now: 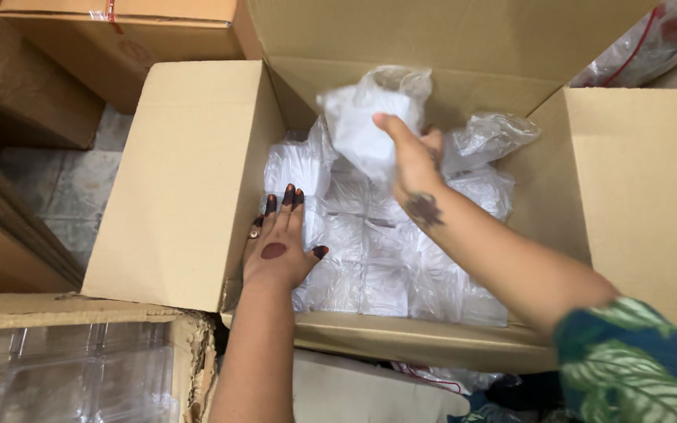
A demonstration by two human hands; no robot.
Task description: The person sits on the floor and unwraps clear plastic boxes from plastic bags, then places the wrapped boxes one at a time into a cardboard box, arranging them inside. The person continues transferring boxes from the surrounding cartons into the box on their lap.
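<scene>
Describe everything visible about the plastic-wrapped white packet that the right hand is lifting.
The packet is a white, roughly square item sealed in a clear, crinkled plastic bag whose loose top bunches up above it. It is raised and tilted above the rows of similar white packets filling the open cardboard box, near the box's far wall. The right hand grips it from its right side, thumb across the front. The left hand rests flat on the packed packets at the box's left wall, not touching it.

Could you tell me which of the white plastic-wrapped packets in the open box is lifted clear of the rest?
The packet in the right hand, raised near the box's far wall; the others lie packed in rows below.
</scene>
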